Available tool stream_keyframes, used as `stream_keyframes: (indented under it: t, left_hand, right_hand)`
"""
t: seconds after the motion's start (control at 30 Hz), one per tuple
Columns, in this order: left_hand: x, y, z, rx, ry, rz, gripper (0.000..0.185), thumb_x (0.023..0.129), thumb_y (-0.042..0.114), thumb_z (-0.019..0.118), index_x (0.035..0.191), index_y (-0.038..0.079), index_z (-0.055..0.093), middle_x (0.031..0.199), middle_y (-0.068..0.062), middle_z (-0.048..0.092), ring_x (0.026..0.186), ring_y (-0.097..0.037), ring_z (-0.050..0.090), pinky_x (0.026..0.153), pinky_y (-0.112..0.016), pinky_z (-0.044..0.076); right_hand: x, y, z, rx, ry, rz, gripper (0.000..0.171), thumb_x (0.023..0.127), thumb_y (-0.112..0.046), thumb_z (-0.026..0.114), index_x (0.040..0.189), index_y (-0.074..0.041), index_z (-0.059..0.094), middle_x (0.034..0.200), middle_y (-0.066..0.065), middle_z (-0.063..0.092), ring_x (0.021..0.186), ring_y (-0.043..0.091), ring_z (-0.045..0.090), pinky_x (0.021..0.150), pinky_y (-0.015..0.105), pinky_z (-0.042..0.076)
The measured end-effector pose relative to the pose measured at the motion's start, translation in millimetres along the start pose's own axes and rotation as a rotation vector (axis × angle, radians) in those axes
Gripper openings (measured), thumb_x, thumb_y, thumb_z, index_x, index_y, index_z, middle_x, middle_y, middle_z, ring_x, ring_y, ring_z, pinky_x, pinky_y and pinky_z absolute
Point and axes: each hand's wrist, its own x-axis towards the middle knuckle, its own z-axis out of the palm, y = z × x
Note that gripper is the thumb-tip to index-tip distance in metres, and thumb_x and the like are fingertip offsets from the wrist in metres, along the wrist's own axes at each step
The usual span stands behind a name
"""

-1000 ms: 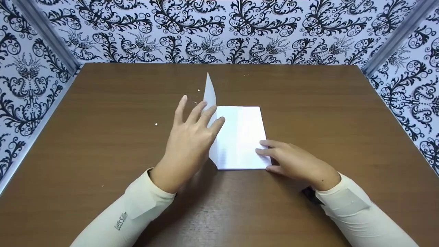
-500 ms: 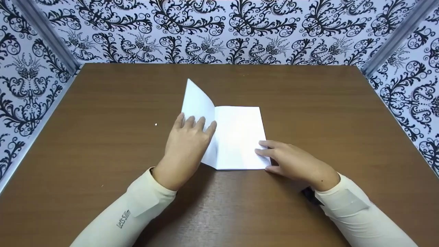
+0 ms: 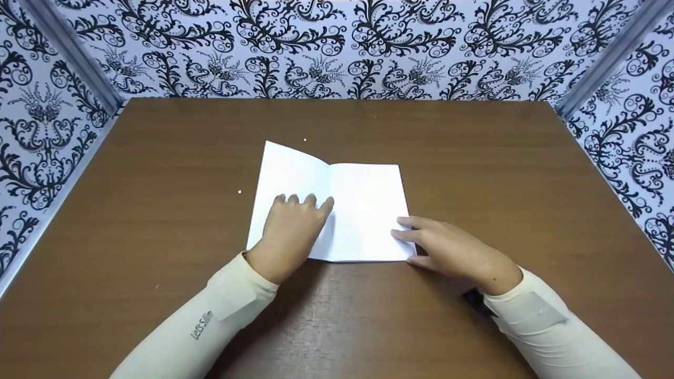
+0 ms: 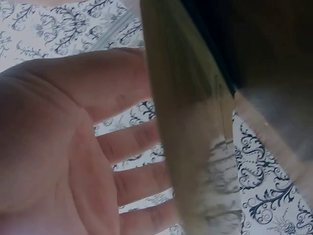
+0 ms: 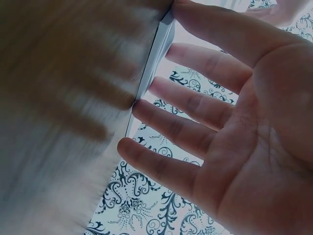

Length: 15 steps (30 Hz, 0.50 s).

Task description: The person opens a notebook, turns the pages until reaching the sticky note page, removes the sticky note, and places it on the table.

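A thin book [image 3: 366, 205] with white pages lies spread on the table in the head view. Its right side is flat, while its left leaf [image 3: 281, 171] slants up from the fold. My left hand [image 3: 295, 229] is over that leaf, with its fingertips on the page near the fold; the left wrist view shows the fingers straight. At the book's lower right corner, my right hand [image 3: 450, 247] rests two fingers on the page and its thumb at the corner. In the right wrist view, extended fingers [image 5: 168, 122] touch the book's edge [image 5: 155, 54].
The brown wooden table [image 3: 500, 168] extends on every side of the book. Small white specks [image 3: 239, 191] lie left of it and beyond it. Black-and-white patterned walls [image 3: 337, 47] border the back and both sides.
The left leaf has swung from nearly upright down to the left, widening the spread. My left hand has drawn slightly toward me along it. My right hand has stayed in place.
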Motion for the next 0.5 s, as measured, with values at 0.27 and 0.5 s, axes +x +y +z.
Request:
stream_keyframes:
  t: [0.27, 0.5]
  left_hand:
    - [0.8, 1.0, 12.1, -0.059, -0.059, 0.029, 0.043, 0.087, 0.003, 0.072, 0.128, 0.013, 0.066, 0.094, -0.013, 0.075, 0.068, -0.031, 0.071, 0.059, -0.046, 0.058]
    - [1.7, 0.7, 19.0, -0.094, -0.064, 0.075, 0.029, 0.091, 0.009, 0.07, 0.12, 0.011, 0.068, 0.086, -0.013, 0.073, 0.066, -0.029, 0.071, 0.056, -0.041, 0.058]
  right_hand:
    - [0.4, -0.1, -0.9, -0.009, 0.004, -0.002, 0.05, 0.088, -0.017, 0.076, 0.135, -0.005, 0.062, 0.144, 0.02, 0.055, 0.13, 0.038, 0.056, 0.104, 0.05, 0.047]
    - [0.6, -0.2, 0.4, 0.009, 0.015, 0.001, 0.049, 0.088, -0.015, 0.076, 0.134, -0.005, 0.063, 0.144, 0.02, 0.055, 0.13, 0.037, 0.056, 0.104, 0.05, 0.047]
